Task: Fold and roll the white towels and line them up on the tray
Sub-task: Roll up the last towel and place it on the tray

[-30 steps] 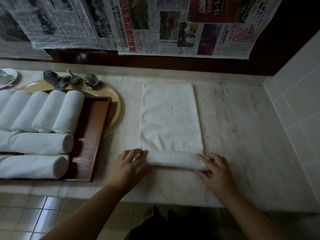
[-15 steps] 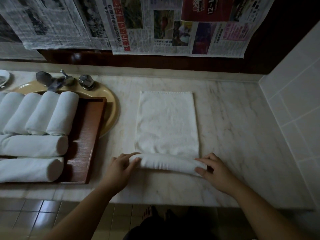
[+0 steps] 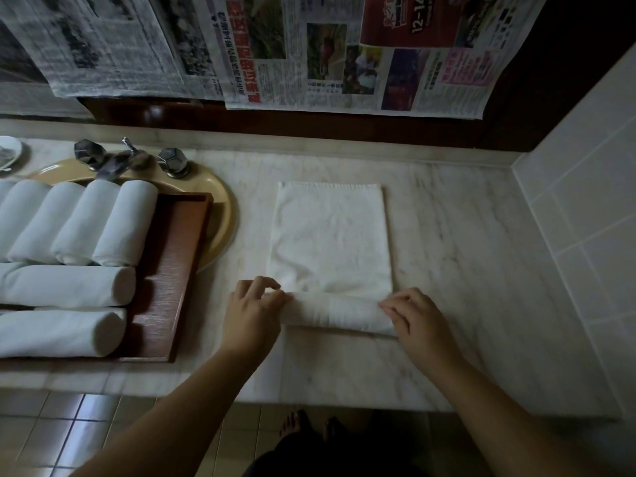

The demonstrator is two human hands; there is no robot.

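Head: tray (image 3: 179, 270) with 6 rolled towels (image 3: 65, 287)

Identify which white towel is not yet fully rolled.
The towel on the marble counter: only its near edge is rolled, under both hands. The towels on the wooden tray are finished rolls.

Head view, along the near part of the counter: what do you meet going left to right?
Rolled towels on the wooden tray → left hand → half-rolled towel → right hand → bare marble counter → tiled wall.
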